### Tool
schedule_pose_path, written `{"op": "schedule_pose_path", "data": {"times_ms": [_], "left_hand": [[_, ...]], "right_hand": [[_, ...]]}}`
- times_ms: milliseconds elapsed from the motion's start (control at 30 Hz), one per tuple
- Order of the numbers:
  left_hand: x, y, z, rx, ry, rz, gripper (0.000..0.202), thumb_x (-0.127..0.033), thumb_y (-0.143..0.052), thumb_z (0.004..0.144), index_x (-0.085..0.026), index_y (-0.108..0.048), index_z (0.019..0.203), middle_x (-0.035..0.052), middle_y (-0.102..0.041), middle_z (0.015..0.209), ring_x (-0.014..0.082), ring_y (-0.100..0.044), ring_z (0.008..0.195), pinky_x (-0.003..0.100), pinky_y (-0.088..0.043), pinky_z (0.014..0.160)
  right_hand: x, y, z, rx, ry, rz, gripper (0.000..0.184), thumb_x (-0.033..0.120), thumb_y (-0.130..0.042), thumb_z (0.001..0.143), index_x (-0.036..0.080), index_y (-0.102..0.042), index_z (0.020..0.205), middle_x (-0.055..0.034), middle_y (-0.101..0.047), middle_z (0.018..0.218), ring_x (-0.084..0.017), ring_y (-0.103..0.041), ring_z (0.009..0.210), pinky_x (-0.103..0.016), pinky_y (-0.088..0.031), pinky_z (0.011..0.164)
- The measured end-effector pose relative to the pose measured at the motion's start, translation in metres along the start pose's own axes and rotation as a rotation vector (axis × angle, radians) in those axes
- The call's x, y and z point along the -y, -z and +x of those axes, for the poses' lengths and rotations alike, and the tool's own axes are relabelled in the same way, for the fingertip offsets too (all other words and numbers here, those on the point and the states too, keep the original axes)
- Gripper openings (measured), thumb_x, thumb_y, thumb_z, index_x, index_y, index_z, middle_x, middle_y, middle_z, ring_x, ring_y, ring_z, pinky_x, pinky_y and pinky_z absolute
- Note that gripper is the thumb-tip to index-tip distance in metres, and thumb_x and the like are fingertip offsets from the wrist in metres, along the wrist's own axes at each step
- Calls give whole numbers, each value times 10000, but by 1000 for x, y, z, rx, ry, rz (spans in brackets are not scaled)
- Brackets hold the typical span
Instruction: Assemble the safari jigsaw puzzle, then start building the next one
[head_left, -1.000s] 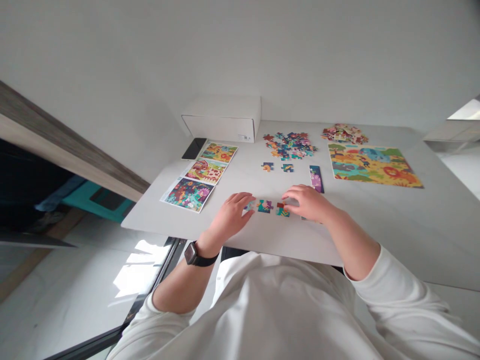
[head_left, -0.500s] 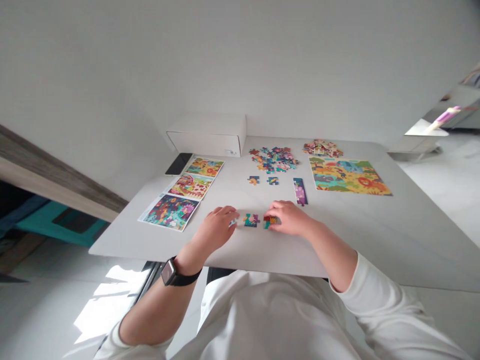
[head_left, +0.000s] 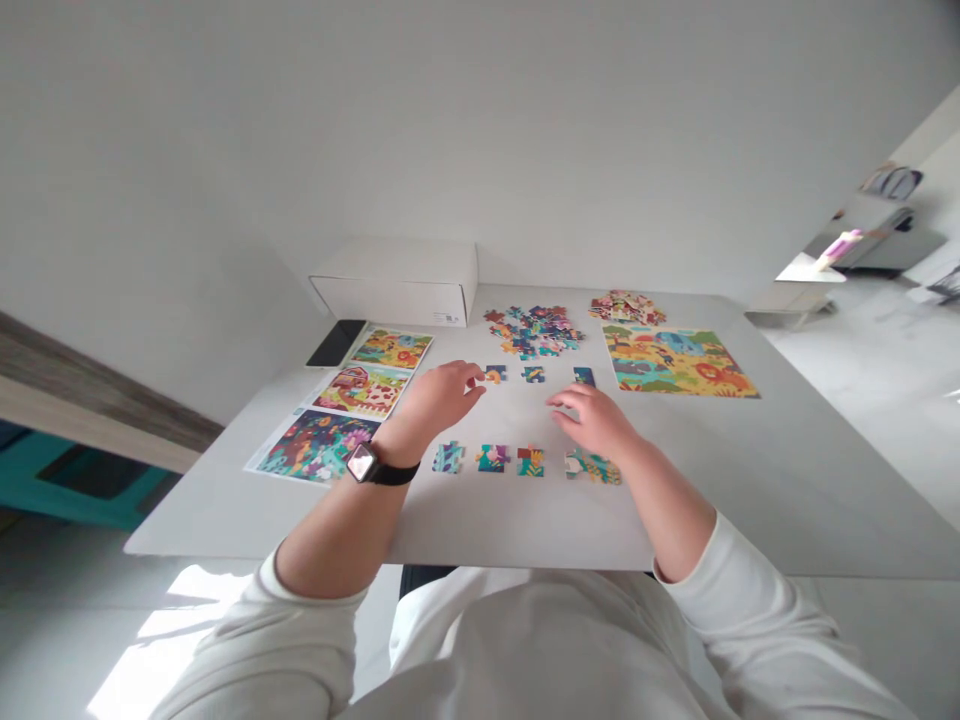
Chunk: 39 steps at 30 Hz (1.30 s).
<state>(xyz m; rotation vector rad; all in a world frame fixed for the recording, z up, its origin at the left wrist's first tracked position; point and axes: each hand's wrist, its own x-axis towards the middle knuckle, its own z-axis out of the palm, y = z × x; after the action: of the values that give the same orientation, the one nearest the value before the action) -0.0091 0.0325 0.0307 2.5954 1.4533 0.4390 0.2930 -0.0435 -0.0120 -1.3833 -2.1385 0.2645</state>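
Observation:
My left hand (head_left: 439, 393), with a dark watch on the wrist, reaches over the white table (head_left: 787, 470) and its fingertips pinch a small orange and blue puzzle piece (head_left: 494, 375). My right hand (head_left: 592, 417) hovers beside it with fingers spread and nothing in it, just short of a blue piece (head_left: 534, 375) and a dark purple strip of joined pieces (head_left: 584, 376). A row of small joined clusters lies nearer to me: one bluish (head_left: 448, 457), one teal (head_left: 492, 458), one red and green (head_left: 530, 461), one pale (head_left: 592, 466) under my right wrist.
A heap of loose pieces (head_left: 534, 331) and a smaller heap (head_left: 627, 307) lie at the back. A finished animal puzzle (head_left: 676, 361) lies right. Three picture cards (head_left: 364, 389), a black phone (head_left: 336, 343) and a white box (head_left: 397, 281) are left.
Both hands left the clusters near the table's front edge and moved away from me toward the loose pieces; the left hand has taken hold of a small piece. The camera tilted.

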Motion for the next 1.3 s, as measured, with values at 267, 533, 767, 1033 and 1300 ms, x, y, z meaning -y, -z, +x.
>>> {"op": "schedule_pose_path", "data": {"times_ms": [267, 533, 767, 1033, 1300], "left_hand": [[24, -41, -1, -10, -24, -154, 248, -334, -645, 1022, -224, -776, 1202, 69, -779, 1108, 238, -731, 977, 350, -553, 921], [26, -46, 1, 5, -5, -184, 237, -306, -643, 1014, -224, -783, 1188, 73, -769, 1129, 247, -736, 1030, 354, -560, 960], [31, -47, 4, 9, 69, -181, 264, -250, -652, 987, -226, -783, 1215, 74, -769, 1153, 249, -738, 1048, 349, -563, 971], [29, -45, 3, 40, 81, -175, 273, -259, -642, 1000, -225, -787, 1229, 84, -763, 1179, 245, -749, 1034, 340, -575, 960], [24, -44, 2, 57, 131, -141, 342, -281, -637, 1016, -236, -758, 1333, 98, -754, 1252, 253, -765, 1031, 335, -590, 921]], "right_hand": [[-32, 16, 10, -182, -130, -8, 179, 283, -667, 982, 253, -821, 1069, -84, -784, 1066, -265, -735, 999, -424, -583, 957], [-87, 53, 57, -219, -331, -104, 240, 286, -691, 929, 238, -830, 1119, -102, -800, 1148, -270, -753, 1021, -443, -596, 979], [-104, 50, 116, -104, -344, -200, 235, 263, -736, 930, 218, -847, 1132, -111, -832, 1160, -288, -775, 1065, -451, -596, 1024], [-114, 14, 159, 140, -357, -227, 294, 161, -748, 903, 243, -849, 1167, -78, -846, 1200, -243, -792, 1073, -372, -600, 1020], [-100, -18, 197, 206, -384, -152, 439, 45, -727, 835, 231, -843, 1216, -78, -845, 1226, -226, -791, 1109, -324, -599, 1019]]}}
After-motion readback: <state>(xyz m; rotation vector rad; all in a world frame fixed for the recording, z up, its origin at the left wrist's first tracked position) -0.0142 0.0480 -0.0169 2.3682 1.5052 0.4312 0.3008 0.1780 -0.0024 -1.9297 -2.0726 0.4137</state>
